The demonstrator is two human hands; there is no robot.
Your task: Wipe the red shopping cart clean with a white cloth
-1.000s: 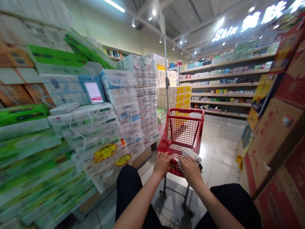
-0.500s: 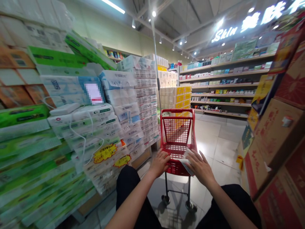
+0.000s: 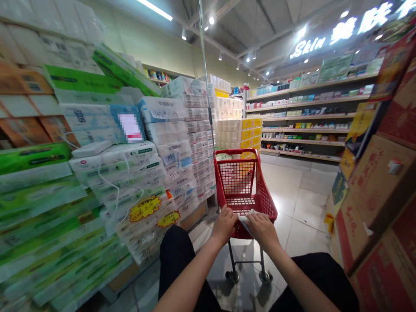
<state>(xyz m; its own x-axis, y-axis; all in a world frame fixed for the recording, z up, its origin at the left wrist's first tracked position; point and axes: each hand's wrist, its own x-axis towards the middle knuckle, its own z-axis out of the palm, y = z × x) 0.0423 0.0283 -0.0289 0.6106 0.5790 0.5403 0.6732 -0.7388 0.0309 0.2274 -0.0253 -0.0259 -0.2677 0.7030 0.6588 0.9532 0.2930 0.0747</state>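
Observation:
A small red shopping cart [image 3: 242,180] stands on the tiled floor just ahead of me, its basket empty. My left hand [image 3: 225,224] is closed over the near edge of the cart. Beside it, my right hand [image 3: 262,229] presses a white cloth [image 3: 248,215] against that same edge, fingers curled over it. A thin metal pole [image 3: 206,78] rises from the cart toward the ceiling. My dark-trousered knees show at the bottom of the view.
Tall stacks of packaged tissue and toilet paper [image 3: 107,164] crowd the left side. Red and brown cartons [image 3: 383,182] line the right. Shelves of skincare goods [image 3: 302,117] run along the far right wall. The tiled aisle [image 3: 299,203] runs between them.
The cart has swung round from angled right to angled left, and its pole has shifted left. My right hand spread open briefly and has closed on the cloth again.

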